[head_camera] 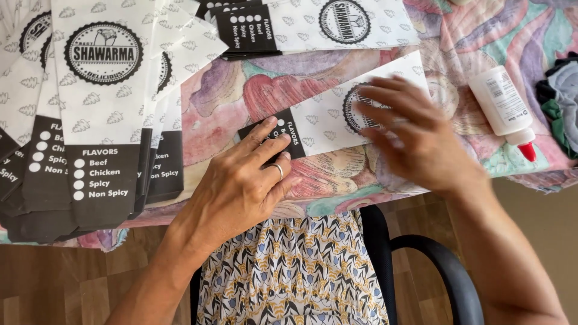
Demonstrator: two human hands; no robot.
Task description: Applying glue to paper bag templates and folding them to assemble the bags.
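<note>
At the frame's centre, the left hand (241,186) is pressing flat fingers on the black end of a white paper bag (325,120) lying on the patterned cloth (229,96), while the right hand (415,138) is resting on it with fingers spread wide.

Counter (481,36) covered with a cloth in swirling pink, purple and green. Lying directly on it: a fanned stack of white-and-black paper sleeves (102,120) at left; a second stack of the same sleeves (301,27) at top centre; one single paper sleeve (319,117) at centre, tilted; a white plastic glue bottle with red tip (503,108) on its side at right; a bundle of dark fabric (563,102) at the right edge.
</note>
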